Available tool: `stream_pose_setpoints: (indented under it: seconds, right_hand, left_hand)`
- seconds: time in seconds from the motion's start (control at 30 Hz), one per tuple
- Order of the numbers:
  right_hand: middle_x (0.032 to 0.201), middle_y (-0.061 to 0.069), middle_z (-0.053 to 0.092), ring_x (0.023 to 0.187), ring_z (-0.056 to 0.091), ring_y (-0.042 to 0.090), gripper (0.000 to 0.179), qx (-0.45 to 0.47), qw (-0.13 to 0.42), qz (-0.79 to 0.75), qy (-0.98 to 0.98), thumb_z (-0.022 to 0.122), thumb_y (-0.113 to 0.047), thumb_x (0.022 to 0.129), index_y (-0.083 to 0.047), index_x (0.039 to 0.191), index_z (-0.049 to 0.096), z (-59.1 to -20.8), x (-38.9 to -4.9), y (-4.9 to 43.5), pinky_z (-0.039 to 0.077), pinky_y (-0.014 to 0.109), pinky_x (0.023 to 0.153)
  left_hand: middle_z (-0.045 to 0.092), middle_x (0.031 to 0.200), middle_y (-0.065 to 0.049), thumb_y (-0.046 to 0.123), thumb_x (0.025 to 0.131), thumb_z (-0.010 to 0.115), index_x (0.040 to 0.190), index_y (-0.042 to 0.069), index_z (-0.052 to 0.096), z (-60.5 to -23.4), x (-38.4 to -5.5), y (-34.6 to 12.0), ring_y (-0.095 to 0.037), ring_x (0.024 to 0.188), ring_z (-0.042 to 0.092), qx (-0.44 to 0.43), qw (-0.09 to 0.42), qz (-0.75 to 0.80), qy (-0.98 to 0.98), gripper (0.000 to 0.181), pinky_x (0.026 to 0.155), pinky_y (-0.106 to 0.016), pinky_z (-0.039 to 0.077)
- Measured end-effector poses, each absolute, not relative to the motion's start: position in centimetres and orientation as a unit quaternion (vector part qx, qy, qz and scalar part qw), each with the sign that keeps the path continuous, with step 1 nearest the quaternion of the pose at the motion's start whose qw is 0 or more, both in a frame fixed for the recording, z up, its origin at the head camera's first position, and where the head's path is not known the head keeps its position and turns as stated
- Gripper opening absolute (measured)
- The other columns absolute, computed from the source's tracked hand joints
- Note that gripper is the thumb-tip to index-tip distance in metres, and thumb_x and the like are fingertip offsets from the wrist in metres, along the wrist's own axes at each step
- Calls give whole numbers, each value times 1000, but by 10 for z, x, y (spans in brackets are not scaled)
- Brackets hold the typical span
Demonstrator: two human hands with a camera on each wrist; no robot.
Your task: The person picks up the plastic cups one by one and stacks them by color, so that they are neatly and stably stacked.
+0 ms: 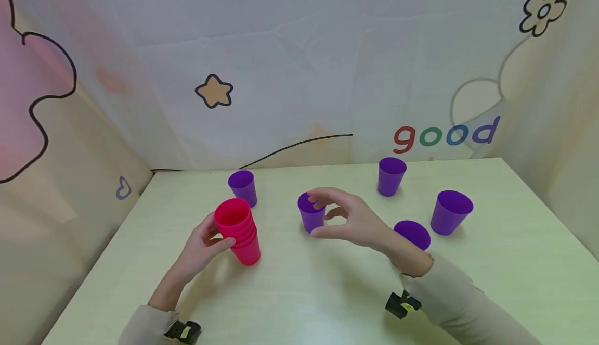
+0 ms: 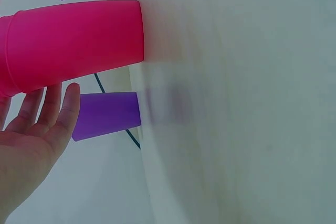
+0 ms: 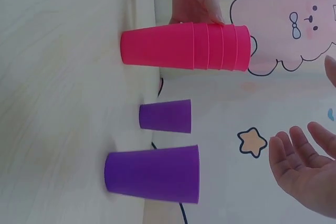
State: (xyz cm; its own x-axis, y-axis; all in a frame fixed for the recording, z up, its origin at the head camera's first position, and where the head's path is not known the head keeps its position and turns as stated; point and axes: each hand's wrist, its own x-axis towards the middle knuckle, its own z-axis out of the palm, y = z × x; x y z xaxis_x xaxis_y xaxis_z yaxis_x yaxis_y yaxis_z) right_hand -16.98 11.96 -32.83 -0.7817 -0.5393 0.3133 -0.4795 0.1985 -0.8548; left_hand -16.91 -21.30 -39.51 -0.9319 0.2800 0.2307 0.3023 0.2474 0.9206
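Note:
A stack of several pink cups (image 1: 247, 252) stands upright on the left part of the table. My left hand (image 1: 200, 248) holds it near the rims, thumb in front and the other fingers behind. In the left wrist view those fingers (image 2: 68, 108) lie along the side of the stack. My right hand (image 1: 357, 221) hovers with spread, relaxed fingers in front of a purple cup (image 1: 310, 220), hiding part of its rim. The right wrist view shows this hand (image 3: 310, 174) apart from the nearest purple cup (image 3: 152, 174), higher than its rim.
Behind the pink stack stands another purple cup (image 1: 244, 189). On the right are more upright purple cups: one at the back (image 1: 391, 178), one farther right (image 1: 449, 215), and one (image 1: 412, 233) partly hidden by my right forearm. A printed cloth (image 1: 281, 100) hangs behind the table.

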Motion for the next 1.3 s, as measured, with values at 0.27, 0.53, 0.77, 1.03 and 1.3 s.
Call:
stream_pose_setpoints:
  seconds: [0.27, 0.53, 0.77, 1.03, 1.3]
  right_hand:
    - [122, 10, 53, 107, 51, 28, 58, -323, 7, -548, 772, 73, -7, 75, -3, 127, 48, -331, -159, 151, 48, 33, 83]
    - [121, 8, 53, 106, 53, 20, 57, -299, -2, -537, 789, 71, -6, 77, -6, 129, 47, -337, -155, 184, 47, 29, 83]
    - [118, 8, 54, 103, 54, 14, 54, -287, -34, -521, 803, 69, -3, 78, -4, 127, 48, -335, -151, 214, 48, 28, 80]
    - [112, -11, 56, 100, 54, 6, 52, -248, -75, -483, 836, 67, -3, 79, -1, 127, 47, -325, -148, 250, 48, 21, 77]
    - [109, -19, 54, 96, 53, -2, 50, -204, -87, -457, 861, 67, -8, 82, 0, 127, 47, -331, -147, 277, 46, 14, 76]
  left_hand:
    - [50, 116, -7, 5, 82, 65, 130, 4, 40, -393, -168, -212, -15, 103, 51, -181, 13, -578, -796, 55, 79, -30, 49]
    - [51, 117, -10, 6, 82, 66, 130, 4, 42, -391, -167, -212, -14, 103, 52, -193, 20, -563, -804, 54, 79, -29, 49]
    - [51, 119, -11, 8, 81, 68, 130, 6, 41, -389, -168, -213, -16, 104, 51, -190, 16, -546, -816, 56, 79, -30, 49]
    - [50, 121, -12, 7, 81, 67, 135, 7, 36, -380, -165, -217, -11, 103, 51, -195, 49, -532, -822, 63, 80, -29, 49]
    - [50, 123, -15, 0, 81, 65, 137, 6, 34, -358, -155, -216, -6, 106, 49, -208, 116, -503, -831, 64, 80, -21, 48]
